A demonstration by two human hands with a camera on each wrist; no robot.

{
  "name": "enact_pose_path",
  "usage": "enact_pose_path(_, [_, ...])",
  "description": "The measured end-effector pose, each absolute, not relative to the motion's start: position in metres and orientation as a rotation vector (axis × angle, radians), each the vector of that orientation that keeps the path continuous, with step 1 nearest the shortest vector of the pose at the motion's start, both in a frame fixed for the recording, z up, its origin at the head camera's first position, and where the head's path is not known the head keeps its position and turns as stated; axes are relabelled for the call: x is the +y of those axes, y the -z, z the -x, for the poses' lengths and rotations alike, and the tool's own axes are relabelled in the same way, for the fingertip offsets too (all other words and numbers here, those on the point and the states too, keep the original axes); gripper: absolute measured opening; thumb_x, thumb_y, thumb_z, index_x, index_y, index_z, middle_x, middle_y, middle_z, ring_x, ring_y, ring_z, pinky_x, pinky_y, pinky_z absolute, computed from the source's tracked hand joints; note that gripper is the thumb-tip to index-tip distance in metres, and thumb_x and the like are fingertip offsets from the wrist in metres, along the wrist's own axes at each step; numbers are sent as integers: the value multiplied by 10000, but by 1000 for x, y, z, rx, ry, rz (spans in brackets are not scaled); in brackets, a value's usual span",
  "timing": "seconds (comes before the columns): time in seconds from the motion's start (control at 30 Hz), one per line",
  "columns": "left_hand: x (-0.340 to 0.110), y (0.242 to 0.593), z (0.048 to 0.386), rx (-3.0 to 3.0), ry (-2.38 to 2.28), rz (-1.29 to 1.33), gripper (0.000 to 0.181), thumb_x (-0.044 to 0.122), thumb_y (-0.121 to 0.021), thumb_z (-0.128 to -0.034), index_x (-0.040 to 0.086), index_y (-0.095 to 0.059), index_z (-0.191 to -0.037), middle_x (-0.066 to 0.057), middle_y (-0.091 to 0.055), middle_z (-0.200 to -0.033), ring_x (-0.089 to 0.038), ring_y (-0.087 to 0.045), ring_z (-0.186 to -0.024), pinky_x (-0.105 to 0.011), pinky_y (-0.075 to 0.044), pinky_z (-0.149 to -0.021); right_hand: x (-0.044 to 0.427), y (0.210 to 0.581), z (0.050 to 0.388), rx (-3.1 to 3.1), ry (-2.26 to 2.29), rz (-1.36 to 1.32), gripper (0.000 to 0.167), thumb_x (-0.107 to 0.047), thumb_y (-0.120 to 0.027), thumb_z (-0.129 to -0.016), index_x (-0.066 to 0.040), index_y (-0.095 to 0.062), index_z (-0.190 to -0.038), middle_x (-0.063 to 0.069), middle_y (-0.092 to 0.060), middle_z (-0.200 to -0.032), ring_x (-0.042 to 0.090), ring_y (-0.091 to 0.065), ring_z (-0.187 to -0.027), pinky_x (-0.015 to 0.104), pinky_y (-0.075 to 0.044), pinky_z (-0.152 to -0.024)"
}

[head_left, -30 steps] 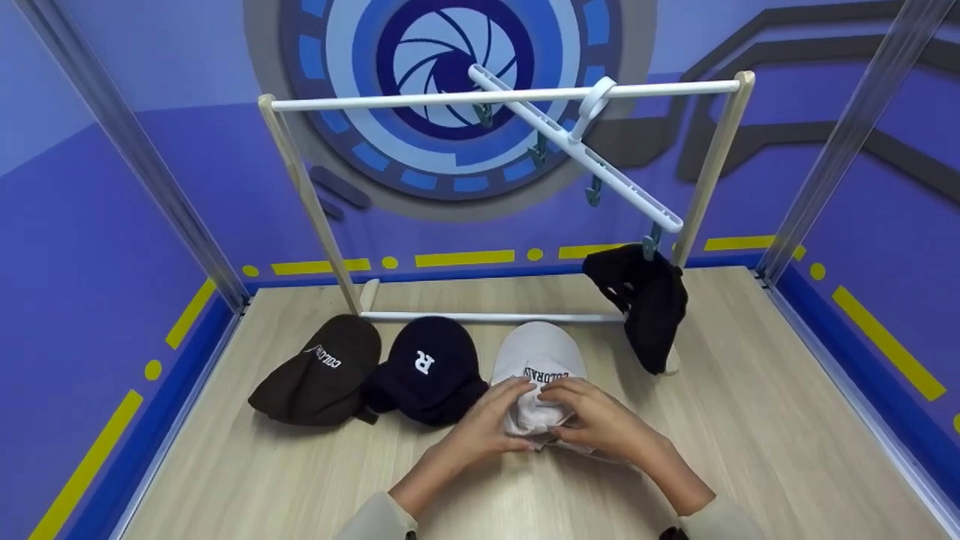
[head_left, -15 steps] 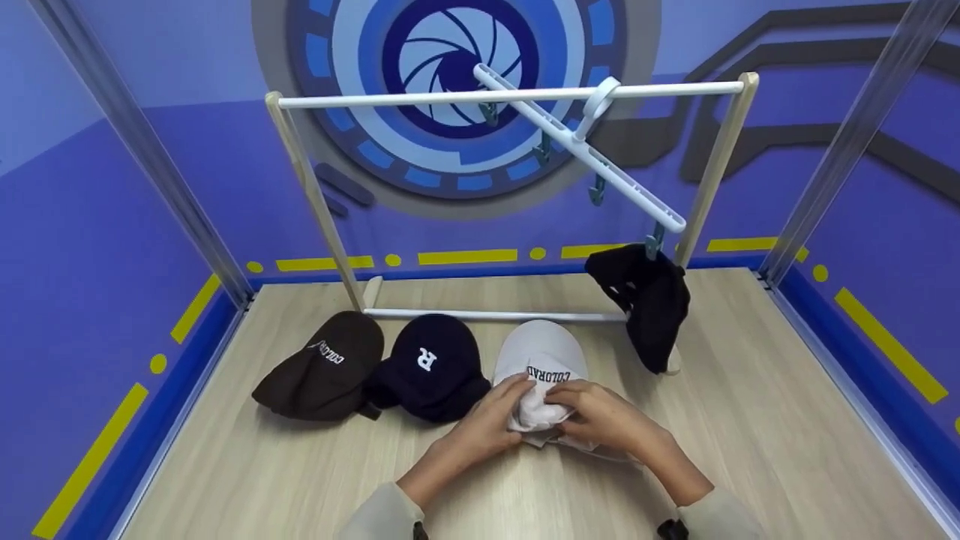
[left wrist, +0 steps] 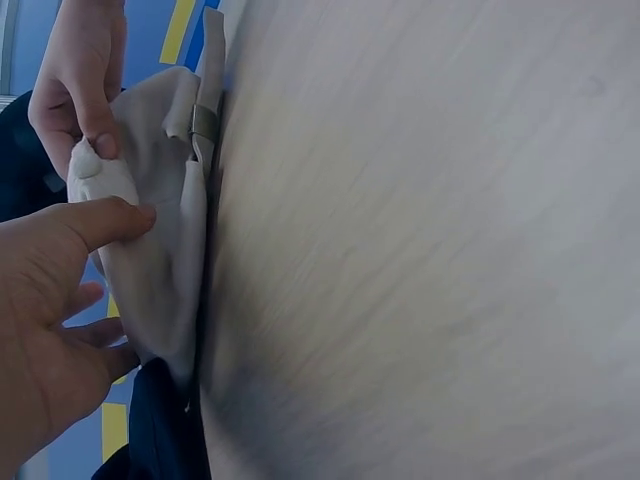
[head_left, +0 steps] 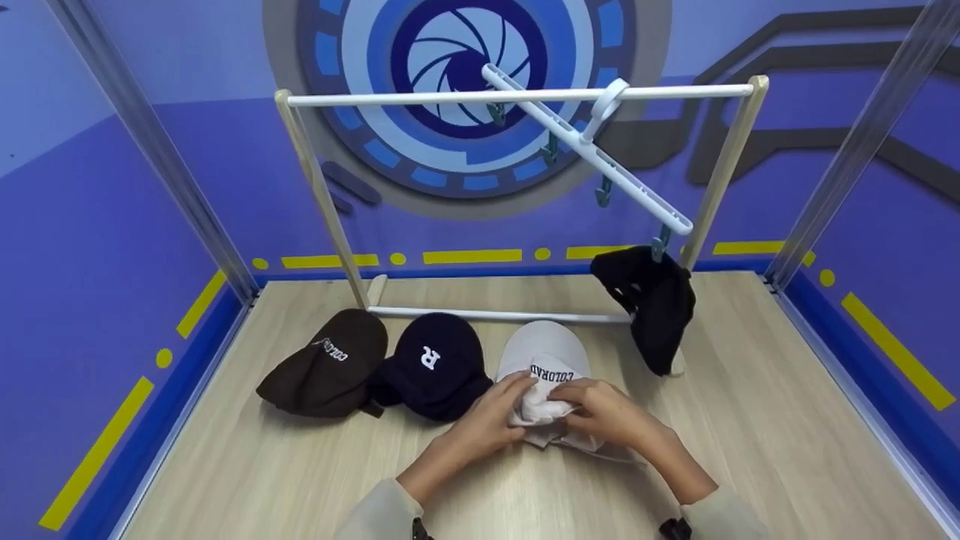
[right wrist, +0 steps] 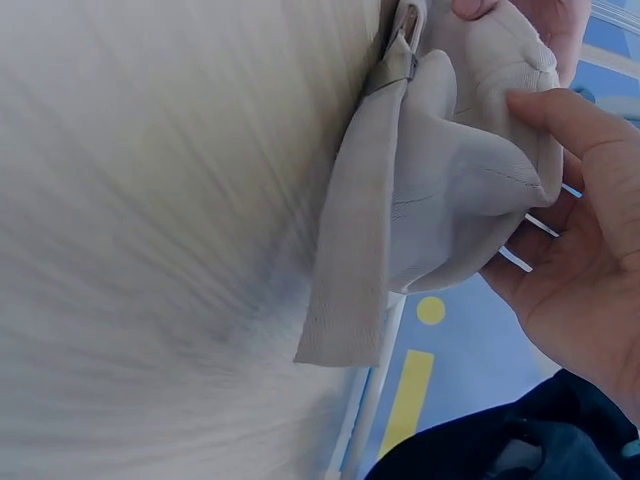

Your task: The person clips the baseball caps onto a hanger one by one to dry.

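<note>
The white cap [head_left: 546, 346] with dark lettering lies on the table, its brim toward the rack. My left hand [head_left: 484, 420] grips its left side, and my right hand [head_left: 619, 416] pinches its crown from the right. In the left wrist view, the left thumb presses the folded fabric [left wrist: 150, 260] of the cap. The right wrist view shows the right thumb on the crown [right wrist: 460, 190], fingers behind it, and the strap with its metal buckle [right wrist: 392, 72] beside the table surface.
A navy cap [head_left: 442, 360] and a brown cap [head_left: 330, 375] lie to the left. Behind stands a rack [head_left: 450, 98] with a white clip hanger [head_left: 637, 191]; a black cap [head_left: 660, 315] hangs from its front clip at the right.
The head view has shifted slightly. Both hands stay on the white cap, and the fabric between them is bunched a little differently; the right fingers have moved slightly on the crown.
</note>
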State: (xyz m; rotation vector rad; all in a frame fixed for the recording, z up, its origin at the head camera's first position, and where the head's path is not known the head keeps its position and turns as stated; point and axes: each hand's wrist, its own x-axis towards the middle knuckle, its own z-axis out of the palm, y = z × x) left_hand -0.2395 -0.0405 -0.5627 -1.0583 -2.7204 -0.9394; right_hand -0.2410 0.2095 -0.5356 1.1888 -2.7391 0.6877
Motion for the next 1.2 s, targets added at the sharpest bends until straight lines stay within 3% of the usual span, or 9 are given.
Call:
enact_pose_path(0.4, [-43, 560, 236, -2754, 846, 1074, 601, 63, -732, -871, 100, -544, -1441, -108, -477, -1541, -245, -496, -1382, -338, -425, -1120, 209, 543, 239, -2687, -768, -1118, 277, -20, -719, -867, -22, -740, -1142, 73, -748, -1122, 285, -702, -1054, 450, -562, -914])
enact_pose_path(0.77, [-37, 565, 230, -2728, 672, 1025, 494, 34, -567, -991, 18, -495, -1480, -138, -526, -1499, -265, -564, -1312, -338, -490, -1047, 205, 545, 240, -2650, -765, -1033, 159, -29, -706, -927, -64, -788, -1058, 46, -778, -972, 167, -722, -844, 388, -588, -730])
enact_pose_path(0.93, [-40, 569, 221, -2739, 631, 980, 475, -1, -534, -1006, 19, -489, -1478, -150, -566, -1455, -287, -619, -1239, -343, -540, -977, 201, 550, 238, -2658, -839, -1028, 154, -55, -698, -947, -70, -796, -1064, 43, -781, -961, 151, -721, -829, 375, -593, -725])
enact_pose_path(1.2, [-33, 558, 226, -2832, 480, 986, 493, -12, -570, -972, 54, -479, -1452, -105, -619, -1402, -312, -733, -891, -360, -612, -691, 207, 553, 247, -2611, -864, -993, 139, -37, -734, -908, -62, -809, -1022, 63, -784, -929, 151, -722, -799, 384, -601, -710])
